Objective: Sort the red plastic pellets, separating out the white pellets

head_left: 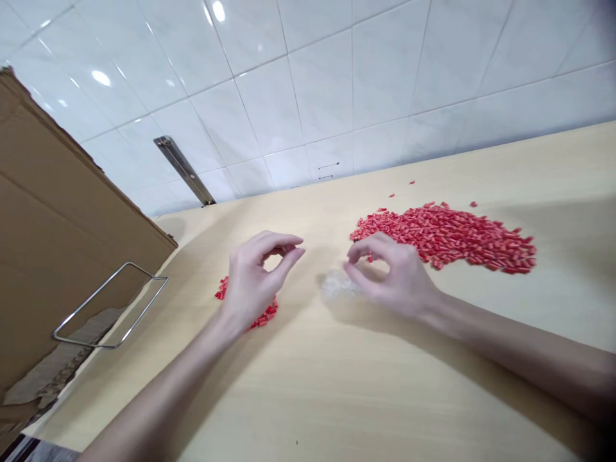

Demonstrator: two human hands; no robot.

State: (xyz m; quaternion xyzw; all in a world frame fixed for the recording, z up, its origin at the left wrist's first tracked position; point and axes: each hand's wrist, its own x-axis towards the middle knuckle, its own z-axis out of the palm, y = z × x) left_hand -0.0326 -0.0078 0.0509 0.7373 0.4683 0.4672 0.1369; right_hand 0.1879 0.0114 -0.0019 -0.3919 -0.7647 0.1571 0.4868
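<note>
My left hand [260, 273] hovers over a small group of red pieces [264, 314], partly covering it. Its thumb and index finger are curled into a pinch; anything between the tips is too small to make out. Across from it, my right hand [392, 273] is closed in a similar pinch, a little blurred, and what it holds cannot be made out. Just beside the right fingertips lies a little heap of clear, whitish pieces [337, 283]. Behind the right hand spreads a large pile of short red, tube-like pieces [452, 234].
A cardboard box [72, 212] stands at the left, by a bent metal wire frame [113, 276] at the table's edge. A metal bar [185, 170] leans on the tiled wall [317, 90]. A few stray red pieces lie behind the pile on the wooden table [312, 385].
</note>
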